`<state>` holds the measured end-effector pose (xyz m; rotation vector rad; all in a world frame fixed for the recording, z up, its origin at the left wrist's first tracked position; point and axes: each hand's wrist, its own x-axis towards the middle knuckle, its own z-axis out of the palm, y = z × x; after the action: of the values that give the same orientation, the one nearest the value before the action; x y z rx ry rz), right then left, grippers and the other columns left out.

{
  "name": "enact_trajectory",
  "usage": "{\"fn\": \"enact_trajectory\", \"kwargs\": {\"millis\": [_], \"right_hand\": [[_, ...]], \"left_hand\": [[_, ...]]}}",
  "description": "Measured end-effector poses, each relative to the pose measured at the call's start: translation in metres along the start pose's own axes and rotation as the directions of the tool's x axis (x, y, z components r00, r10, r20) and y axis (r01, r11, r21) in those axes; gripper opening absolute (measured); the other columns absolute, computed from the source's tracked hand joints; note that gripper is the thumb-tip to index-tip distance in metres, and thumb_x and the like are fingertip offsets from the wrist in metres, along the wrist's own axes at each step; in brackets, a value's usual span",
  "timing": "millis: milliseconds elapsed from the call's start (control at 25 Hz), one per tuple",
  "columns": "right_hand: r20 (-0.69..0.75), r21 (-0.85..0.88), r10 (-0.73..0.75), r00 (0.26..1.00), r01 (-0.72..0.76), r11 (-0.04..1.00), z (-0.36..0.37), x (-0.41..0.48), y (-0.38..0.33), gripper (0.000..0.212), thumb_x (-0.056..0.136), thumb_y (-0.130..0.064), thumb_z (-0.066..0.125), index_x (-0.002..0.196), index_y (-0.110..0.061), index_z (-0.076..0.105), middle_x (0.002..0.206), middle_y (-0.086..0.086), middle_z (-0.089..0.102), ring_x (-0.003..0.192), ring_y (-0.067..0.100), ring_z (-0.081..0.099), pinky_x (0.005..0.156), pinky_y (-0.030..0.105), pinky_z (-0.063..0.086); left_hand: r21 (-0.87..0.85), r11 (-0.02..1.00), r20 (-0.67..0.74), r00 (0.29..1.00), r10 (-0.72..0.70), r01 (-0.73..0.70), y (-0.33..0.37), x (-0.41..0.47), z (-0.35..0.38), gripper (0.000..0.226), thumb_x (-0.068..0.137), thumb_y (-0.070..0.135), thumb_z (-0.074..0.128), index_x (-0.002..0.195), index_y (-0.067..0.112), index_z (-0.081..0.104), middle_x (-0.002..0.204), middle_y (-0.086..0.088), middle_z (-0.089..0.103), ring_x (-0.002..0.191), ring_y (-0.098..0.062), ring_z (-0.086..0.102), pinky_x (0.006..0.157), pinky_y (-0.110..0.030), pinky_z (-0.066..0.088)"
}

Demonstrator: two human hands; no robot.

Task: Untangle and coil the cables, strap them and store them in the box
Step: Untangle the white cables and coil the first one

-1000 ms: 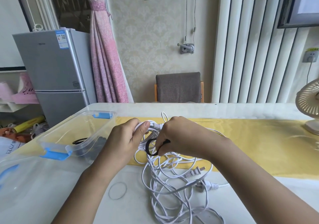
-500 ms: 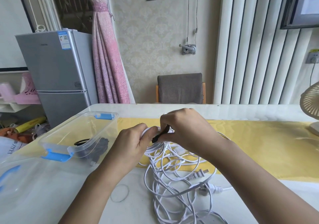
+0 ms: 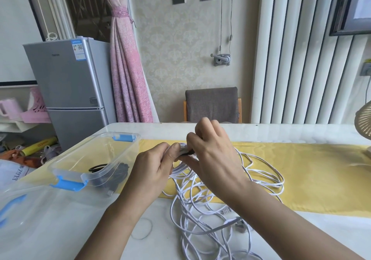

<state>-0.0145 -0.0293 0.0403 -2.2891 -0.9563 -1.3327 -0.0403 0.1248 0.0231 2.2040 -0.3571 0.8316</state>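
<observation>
Glossy white worktop (image 3: pixel 281 133) fills the lower frame, w/ a yellow cloth runner (image 3: pixel 311 175) across the middle and right. Grey two-door fridge (image 3: pixel 66 91) upper left; its blue-and-white sticker (image 3: pixel 78 50) shows a QR code, text too small to read. White plastic bag (image 3: pixel 18 171) at left edge reads "BLGZ", rest cut off. Clear plastic box with blue latches (image 3: pixel 120 149) sits left of ctr, open, w/ a coiled black cable (image 3: pixel 118 174) already inside; its clear lid (image 3: pixel 20 209) lies lower left. Long white cables (image 3: pixel 200 215) sprawl in loose loops from ctr to btm edge, partly on the runner, not a tidy coil yet. Left hand (image 3: pixel 154 165) pinches a gathered bunch of those loops at frame ctr. Right hand (image 3: pixel 212 151), touching it, has thumb & fingers closed on a black strap band (image 3: pixel 187 153) at that bunch. Prob. step: strapping the bundle. Cable looks light, limp & smooth, so loops should slide & spring apart. Best held at the gathered neck, not by the plugs. Thin pale rubber band (image 3: pixel 143 228) lies on the worktop, btm ctr.
</observation>
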Motion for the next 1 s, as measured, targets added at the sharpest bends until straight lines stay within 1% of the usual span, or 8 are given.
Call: {"fn": "enact_trajectory", "kwargs": {"millis": [120,240,320,440,520,680,840,1000], "right_hand": [[-0.066,0.006,-0.053,0.996,0.054,0.999,0.004,-0.004,0.003,0.026,0.072,-0.018,0.075,0.071,-0.008,0.051,0.089,0.008,0.047,0.076,0.023,0.04,0.061,0.032,0.039],[-0.062,0.053,-0.098,0.993,0.101,0.993,0.007,-0.008,0.005,0.022,0.075,-0.014,0.071,0.073,-0.007,0.05,0.099,0.01,0.054,0.081,0.025,0.049,0.066,0.028,0.037],[-0.053,0.1,-0.074,0.996,0.079,0.992,0.01,-0.009,0.006,0.023,0.074,-0.013,0.068,0.076,-0.011,0.045,0.104,0.008,0.055,0.074,0.024,0.052,0.061,0.026,0.036],[-0.068,0.193,-0.043,0.997,0.056,0.98,0.013,-0.01,0.008,0.027,0.075,-0.012,0.057,0.08,-0.019,0.031,0.099,0.0,0.047,0.056,0.021,0.04,0.048,0.025,0.031],[-0.081,0.206,-0.084,0.993,0.099,0.974,0.014,-0.012,0.011,0.025,0.077,-0.011,0.053,0.08,-0.019,0.03,0.093,-0.001,0.042,0.059,0.016,0.027,0.05,0.021,0.027],[-0.108,0.188,-0.162,0.981,0.181,0.965,0.015,-0.014,0.013,0.026,0.082,-0.003,0.051,0.08,-0.017,0.03,0.093,0.001,0.04,0.061,0.021,0.036,0.056,0.023,0.025],[-0.117,0.177,-0.203,0.972,0.221,0.959,0.016,-0.014,0.013,0.028,0.083,0.0,0.053,0.081,-0.017,0.03,0.094,0.002,0.038,0.062,0.021,0.034,0.058,0.023,0.025],[-0.099,0.196,-0.203,0.974,0.22,0.956,0.014,-0.013,0.015,0.033,0.081,0.001,0.058,0.08,-0.016,0.03,0.091,0.003,0.039,0.067,0.016,0.022,0.06,0.022,0.02]], "left_hand": [[-0.029,1.0,-0.034,0.999,-0.002,0.001,0.004,-0.001,-0.001,0.049,0.096,0.048,0.032,0.058,0.018,0.043,0.05,0.003,0.048,0.049,-0.009,0.046,0.05,-0.015,0.034],[-0.052,0.999,-0.071,0.997,-0.015,0.011,0.006,-0.003,0.0,0.043,0.096,0.045,0.027,0.061,0.024,0.039,0.051,0.008,0.048,0.052,-0.013,0.05,0.053,-0.019,0.039],[-0.085,0.996,-0.078,0.997,-0.013,0.006,0.007,-0.003,0.002,0.037,0.095,0.04,0.028,0.063,0.024,0.038,0.052,0.012,0.046,0.05,-0.011,0.047,0.053,-0.021,0.041],[-0.071,0.996,-0.08,0.996,0.041,-0.047,0.009,-0.005,0.002,0.038,0.095,0.043,0.028,0.062,0.024,0.034,0.052,0.006,0.042,0.048,-0.013,0.043,0.049,-0.023,0.04],[-0.06,0.997,-0.101,0.994,0.043,-0.049,0.012,-0.007,0.004,0.042,0.095,0.043,0.03,0.061,0.019,0.037,0.055,-0.002,0.046,0.049,-0.018,0.045,0.051,-0.028,0.039],[-0.297,0.938,-0.024,0.981,-0.194,0.178,0.013,-0.003,0.011,0.032,0.097,0.037,0.043,0.074,0.018,0.057,0.056,-0.002,0.05,0.054,-0.018,0.049,0.053,-0.023,0.041],[-0.506,0.829,0.112,0.971,-0.213,0.24,0.011,0.0,0.01,0.031,0.083,0.041,0.052,0.07,0.013,0.057,0.055,-0.004,0.039,0.05,-0.017,0.034,0.049,-0.02,0.037],[-0.615,0.74,0.13,0.961,-0.246,0.273,0.009,0.001,0.013,0.03,0.081,0.036,0.055,0.072,0.008,0.056,0.053,0.0,0.038,0.047,-0.015,0.032,0.054,-0.033,0.034]]}}
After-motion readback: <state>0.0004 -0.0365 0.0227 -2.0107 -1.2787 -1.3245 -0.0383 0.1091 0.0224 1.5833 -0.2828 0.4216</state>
